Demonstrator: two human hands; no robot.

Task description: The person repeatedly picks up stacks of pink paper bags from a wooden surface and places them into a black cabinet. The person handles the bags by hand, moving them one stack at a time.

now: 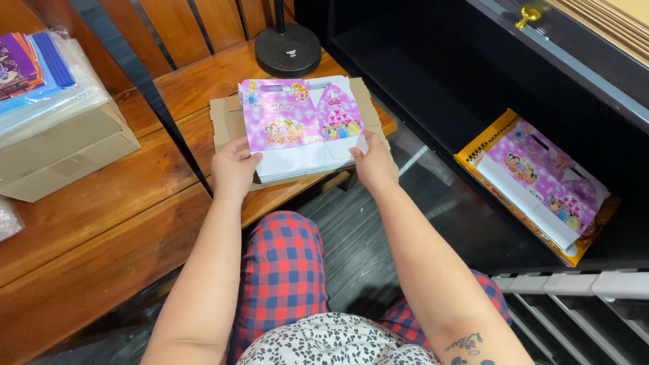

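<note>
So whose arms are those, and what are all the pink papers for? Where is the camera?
The camera sits on a person's head and looks down, so you see their own two arms and their lap in red and blue checked trousers. The left hand and the right hand each grip one side of a stack of flat pink cartoon-printed boxes, not folded up yet. The stack rests on brown cardboard on a wooden table. Behind it stands a round black base. On the left is a cardboard box with coloured sheets in plastic on top. On the right, a dark shelf holds more pink flat boxes in an orange tray.
</note>
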